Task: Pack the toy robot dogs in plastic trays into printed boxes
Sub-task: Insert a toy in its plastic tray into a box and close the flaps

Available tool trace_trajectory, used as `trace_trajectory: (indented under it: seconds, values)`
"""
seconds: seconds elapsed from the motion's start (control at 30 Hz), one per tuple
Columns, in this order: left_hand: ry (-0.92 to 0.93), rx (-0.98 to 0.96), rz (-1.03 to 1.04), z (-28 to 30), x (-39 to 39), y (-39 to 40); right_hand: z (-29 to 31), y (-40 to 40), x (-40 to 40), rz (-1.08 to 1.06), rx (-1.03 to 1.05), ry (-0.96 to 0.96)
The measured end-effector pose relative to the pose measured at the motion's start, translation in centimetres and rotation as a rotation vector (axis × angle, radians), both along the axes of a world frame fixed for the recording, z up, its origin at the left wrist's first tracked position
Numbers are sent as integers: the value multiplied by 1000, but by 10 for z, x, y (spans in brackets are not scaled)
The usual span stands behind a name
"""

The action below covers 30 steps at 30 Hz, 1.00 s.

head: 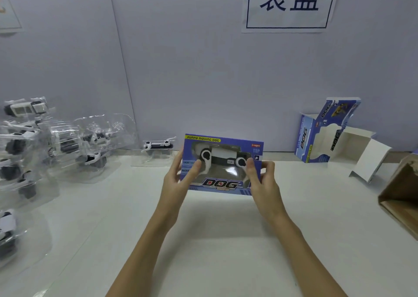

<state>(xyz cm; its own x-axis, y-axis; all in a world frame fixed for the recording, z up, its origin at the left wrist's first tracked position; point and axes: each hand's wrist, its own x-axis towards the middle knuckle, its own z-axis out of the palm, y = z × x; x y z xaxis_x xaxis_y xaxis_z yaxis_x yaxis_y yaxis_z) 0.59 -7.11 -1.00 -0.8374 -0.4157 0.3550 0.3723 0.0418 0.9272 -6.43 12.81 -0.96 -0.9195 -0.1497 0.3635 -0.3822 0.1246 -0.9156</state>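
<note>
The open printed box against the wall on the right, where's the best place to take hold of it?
Probably by the two long side walls of the open printed box, coming from the front with the right hand. It stands upright near the wall with its white flaps spread to the right; the flaps would likely bend, the printed walls look firmer.

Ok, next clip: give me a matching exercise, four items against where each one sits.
Items:
1. filled printed box
2. empty printed box
3. trayed dogs
4. brown carton

Places:
A. left side of the table
B. right edge of the frame
C. held between left hand and right hand
D. back right, by the wall, flaps open

Pairs: 1-C, 2-D, 3-A, 4-B
</note>
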Motion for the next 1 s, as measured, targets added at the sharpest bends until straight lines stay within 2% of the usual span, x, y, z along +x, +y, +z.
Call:
trace_trajectory:
  seconds: [0.17, 0.4, 0.57, 0.7, 0.83, 0.9, 1.0]
  values:
    - [9, 114, -33, -3, -2, 7, -1, -8, 1, 60, -96, -61]
    - [-66, 246, -77, -6, -3, -5, -8, -11, 9, 187, -100, 32]
    - [-154, 224, -130, -3, 3, -33, 0, -14, 9, 191, -188, -165]
    - [-149, 204, -130, 0, 5, -34, 9, 5, -3, 157, -31, -229]
    - [-135, 341, -142, -7, 0, -23, 10, 9, -3, 112, -242, -324]
    - [-181, 237, -212, -11, -3, -10, 12, 6, -1, 170, -314, -377]
    - [-151, 141, -184, -14, -8, -5, 15, 11, 4, 262, -129, -425]
